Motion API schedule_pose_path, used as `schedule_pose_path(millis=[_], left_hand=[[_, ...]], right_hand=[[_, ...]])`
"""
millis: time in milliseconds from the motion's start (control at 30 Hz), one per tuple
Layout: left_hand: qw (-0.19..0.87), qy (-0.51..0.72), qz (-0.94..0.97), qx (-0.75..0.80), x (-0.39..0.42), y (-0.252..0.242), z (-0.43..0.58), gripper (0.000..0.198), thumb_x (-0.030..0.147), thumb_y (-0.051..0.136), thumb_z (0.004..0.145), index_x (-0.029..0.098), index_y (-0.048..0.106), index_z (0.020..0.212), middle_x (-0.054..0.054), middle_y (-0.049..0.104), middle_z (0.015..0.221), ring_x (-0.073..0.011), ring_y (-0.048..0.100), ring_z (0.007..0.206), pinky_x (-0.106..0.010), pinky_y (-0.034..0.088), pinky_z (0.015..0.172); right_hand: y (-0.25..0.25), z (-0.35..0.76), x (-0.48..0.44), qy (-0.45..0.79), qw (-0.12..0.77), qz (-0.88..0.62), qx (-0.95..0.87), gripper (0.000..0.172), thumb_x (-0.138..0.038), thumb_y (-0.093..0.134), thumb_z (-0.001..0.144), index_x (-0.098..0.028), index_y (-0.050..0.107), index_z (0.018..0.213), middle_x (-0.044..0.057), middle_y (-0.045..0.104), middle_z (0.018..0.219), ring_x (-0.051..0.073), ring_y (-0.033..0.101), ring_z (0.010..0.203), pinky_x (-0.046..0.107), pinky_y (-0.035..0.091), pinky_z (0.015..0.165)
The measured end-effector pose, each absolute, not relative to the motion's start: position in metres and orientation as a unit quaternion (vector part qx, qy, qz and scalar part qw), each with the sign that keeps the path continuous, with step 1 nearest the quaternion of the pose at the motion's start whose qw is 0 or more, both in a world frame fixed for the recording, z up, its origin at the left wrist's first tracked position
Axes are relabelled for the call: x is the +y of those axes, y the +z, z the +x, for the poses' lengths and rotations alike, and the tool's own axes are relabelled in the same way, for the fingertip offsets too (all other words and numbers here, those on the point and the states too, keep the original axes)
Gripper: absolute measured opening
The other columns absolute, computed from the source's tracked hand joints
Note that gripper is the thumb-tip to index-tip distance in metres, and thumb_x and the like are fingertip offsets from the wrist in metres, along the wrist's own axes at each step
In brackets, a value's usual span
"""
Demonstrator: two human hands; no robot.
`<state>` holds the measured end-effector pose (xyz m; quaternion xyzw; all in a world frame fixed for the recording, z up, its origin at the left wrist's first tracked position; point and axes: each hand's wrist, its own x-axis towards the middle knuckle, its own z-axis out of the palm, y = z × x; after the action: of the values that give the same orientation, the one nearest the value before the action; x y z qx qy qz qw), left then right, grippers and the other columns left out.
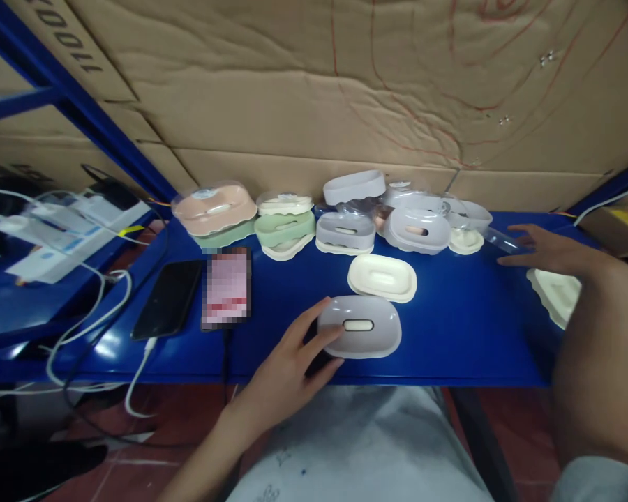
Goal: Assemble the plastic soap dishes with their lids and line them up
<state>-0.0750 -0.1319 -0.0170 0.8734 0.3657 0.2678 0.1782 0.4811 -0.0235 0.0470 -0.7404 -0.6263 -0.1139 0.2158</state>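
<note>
My left hand (299,348) grips the left end of a grey oval soap dish (379,341) near the table's front edge. A pale bar shows through the slot in its bottom. Just behind it lies a cream oval tray (382,277). Out to the right, my right hand (552,249) has its fingers spread, beside a clear plastic piece (501,241); whether they touch it I cannot tell. Under my right forearm, partly hidden, is a cream wavy-edged piece (555,296).
Along the cardboard wall (272,111) stand a peach soap dish (217,209), a green one (284,229) and several grey ones (419,230), some in clear wrapping. Two phones (167,300) with cables lie left, near a white power strip (78,240).
</note>
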Motion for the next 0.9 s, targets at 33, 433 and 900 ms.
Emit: schedule_pose_path(millis=[33, 433, 900], left_hand=[[0.183, 0.267, 0.873, 0.365, -0.132, -0.017, -0.075, 0.039, 0.024, 0.063, 0.106, 0.027, 0.057, 0.144, -0.011, 0.035, 0.172, -0.0313, 0.047, 0.154, -0.053, 0.049, 0.124], [0.245, 0.269, 0.848, 0.386, -0.133, -0.017, -0.075, 0.059, 0.029, 0.068, 0.103, 0.031, 0.043, 0.157, -0.011, 0.038, 0.172, -0.0311, 0.047, 0.155, -0.052, 0.049, 0.125], [0.266, 0.265, 0.841, 0.39, -0.132, -0.02, -0.076, 0.085, 0.028, 0.072, 0.1, 0.036, 0.022, 0.168, -0.013, 0.031, 0.174, -0.0331, 0.041, 0.158, -0.055, 0.046, 0.125]], right_hand=[[0.055, 0.48, -0.03, -0.038, 0.19, -0.739, -0.645, 0.092, -0.078, 0.059, 0.077, 0.003, 0.079, 0.114, 0.017, 0.079, 0.088, 0.011, 0.069, 0.059, 0.035, 0.045, 0.062], [0.068, 0.261, -0.102, -0.243, 0.293, -0.406, -0.831, 0.034, -0.019, 0.069, 0.1, -0.023, 0.071, 0.133, 0.007, 0.079, 0.107, 0.021, 0.073, 0.09, 0.035, 0.055, 0.082], [0.022, 0.198, -0.127, -0.111, 0.206, -0.205, -0.95, 0.043, -0.031, 0.062, 0.106, -0.012, 0.065, 0.144, 0.014, 0.073, 0.137, 0.028, 0.06, 0.134, 0.048, 0.049, 0.114]])
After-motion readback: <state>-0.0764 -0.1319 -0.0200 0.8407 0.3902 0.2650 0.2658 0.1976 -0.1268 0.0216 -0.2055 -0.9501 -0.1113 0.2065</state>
